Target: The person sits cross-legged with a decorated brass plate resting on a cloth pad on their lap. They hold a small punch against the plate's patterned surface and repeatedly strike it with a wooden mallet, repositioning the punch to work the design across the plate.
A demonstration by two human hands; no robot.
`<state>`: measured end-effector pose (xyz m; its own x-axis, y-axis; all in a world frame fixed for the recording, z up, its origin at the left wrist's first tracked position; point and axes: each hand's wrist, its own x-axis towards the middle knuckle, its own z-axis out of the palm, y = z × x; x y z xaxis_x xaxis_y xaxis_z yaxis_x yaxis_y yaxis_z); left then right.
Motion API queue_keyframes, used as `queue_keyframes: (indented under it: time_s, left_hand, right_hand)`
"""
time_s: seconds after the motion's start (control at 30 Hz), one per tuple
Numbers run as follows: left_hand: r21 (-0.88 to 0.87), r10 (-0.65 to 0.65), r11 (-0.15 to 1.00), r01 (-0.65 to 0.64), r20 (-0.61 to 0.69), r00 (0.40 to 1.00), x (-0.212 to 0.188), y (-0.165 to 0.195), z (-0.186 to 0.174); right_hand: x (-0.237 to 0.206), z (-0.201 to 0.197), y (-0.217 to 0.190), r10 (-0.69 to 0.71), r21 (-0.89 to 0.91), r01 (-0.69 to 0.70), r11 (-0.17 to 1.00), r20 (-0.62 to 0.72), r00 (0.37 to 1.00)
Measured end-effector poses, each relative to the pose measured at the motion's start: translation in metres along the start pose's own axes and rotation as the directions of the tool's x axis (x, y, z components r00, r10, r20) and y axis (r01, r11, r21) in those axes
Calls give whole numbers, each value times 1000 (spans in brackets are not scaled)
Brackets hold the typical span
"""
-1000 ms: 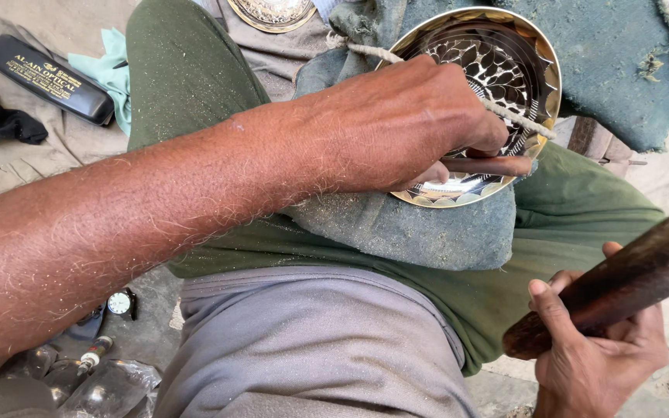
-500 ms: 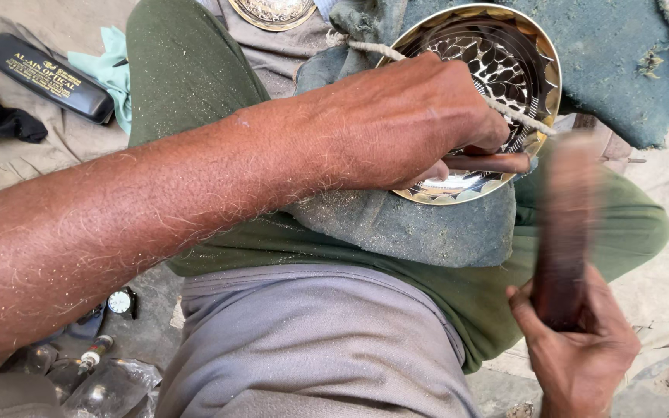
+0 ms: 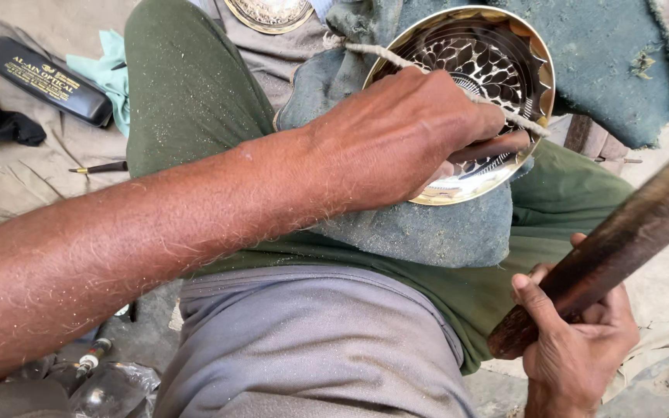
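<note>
The left hand grips a short punch pointing right into the brass bowl on the knee – the right hand, closed round a wooden mallet, waits lower right, its handle slanting up.

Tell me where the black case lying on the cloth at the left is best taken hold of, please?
Probably across the middle of the black case, coming from above. It is long, narrow and lies flat on the cloth, slanted, with both long sides free, so fingers can close over its short width.
</note>
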<state>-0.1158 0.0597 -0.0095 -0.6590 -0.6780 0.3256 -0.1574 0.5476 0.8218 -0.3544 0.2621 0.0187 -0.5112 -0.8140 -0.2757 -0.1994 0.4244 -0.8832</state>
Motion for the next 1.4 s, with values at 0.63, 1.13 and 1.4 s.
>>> queue_keyframes:
  time_s: [0.63, 1.13, 1.4]
  left_hand:
    - [1, 80, 997, -80, 3, 997, -2, -3, -8]
    - [-6, -39, 999, 39, -5, 999, -4, 0, 2]
    - [-29, 38, 999, -38, -10, 999, -5, -1, -3]
  right_hand:
    - [18, -8, -37, -115, -641, 186, 745, 151, 982]
    - [16, -10, -26, -213, -70, 213, 975, 8, 977]
    - [17, -4, -45, -218, -184, 221, 958, 37, 975]
